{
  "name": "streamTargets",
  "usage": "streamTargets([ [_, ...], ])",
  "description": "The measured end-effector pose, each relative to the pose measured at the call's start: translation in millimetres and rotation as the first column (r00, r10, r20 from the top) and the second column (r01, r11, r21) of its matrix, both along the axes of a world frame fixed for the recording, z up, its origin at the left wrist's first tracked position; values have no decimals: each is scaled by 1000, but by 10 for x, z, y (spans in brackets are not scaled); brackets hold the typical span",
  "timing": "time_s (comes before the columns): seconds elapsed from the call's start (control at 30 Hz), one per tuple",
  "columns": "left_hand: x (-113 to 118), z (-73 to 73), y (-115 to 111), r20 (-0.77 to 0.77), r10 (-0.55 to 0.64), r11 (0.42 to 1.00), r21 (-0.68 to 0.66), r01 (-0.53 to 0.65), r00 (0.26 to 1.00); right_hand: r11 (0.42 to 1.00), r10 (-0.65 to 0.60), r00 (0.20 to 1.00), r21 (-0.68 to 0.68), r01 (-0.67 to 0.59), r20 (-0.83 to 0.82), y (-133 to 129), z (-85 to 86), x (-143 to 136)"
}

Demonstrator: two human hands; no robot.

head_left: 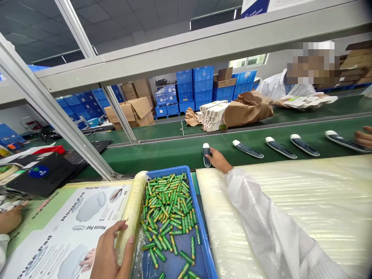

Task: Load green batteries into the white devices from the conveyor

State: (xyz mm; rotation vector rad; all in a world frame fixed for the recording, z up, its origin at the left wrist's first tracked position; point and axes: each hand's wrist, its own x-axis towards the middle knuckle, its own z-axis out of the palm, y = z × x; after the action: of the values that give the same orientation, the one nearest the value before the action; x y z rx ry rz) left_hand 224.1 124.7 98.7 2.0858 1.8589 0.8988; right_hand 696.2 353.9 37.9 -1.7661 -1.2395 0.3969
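Note:
My right hand (218, 159) reaches to the green belt and has its fingers closed around a slim dark handheld device with a white end (206, 153), which points away from me. To its right, several similar devices (248, 149) lie slanted in a row on the belt. Near the bottom, my left hand (112, 250) has thumb and fingers apart with nothing in them. It is beside the foam-wrapped left edge (136, 205) of a blue tray (205, 242). Many green batteries (171, 193) lie loose in that tray.
A printed mouse pad carton (66, 224) lies on the left, and a co-worker's hand (11, 219) is beyond it. Wrapped foam (305, 201) covers the right side. Another hand (364, 137) touches the rightmost device. White boxes (213, 116) and a metal frame (122, 116) stand across the belt.

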Motion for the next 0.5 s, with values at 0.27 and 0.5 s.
streamTargets([
  [0.27, -32, -16, -16, -21, -20, 1000, 3, 20, 1000, 972, -15, 970, -223, 71, 242, -310, 270, -126],
  [0.5, 27, 30, -36, 58, 25, 998, -51, -22, 998, 987, 38, 971, 141, -73, 238, -664, 1428, -270],
])
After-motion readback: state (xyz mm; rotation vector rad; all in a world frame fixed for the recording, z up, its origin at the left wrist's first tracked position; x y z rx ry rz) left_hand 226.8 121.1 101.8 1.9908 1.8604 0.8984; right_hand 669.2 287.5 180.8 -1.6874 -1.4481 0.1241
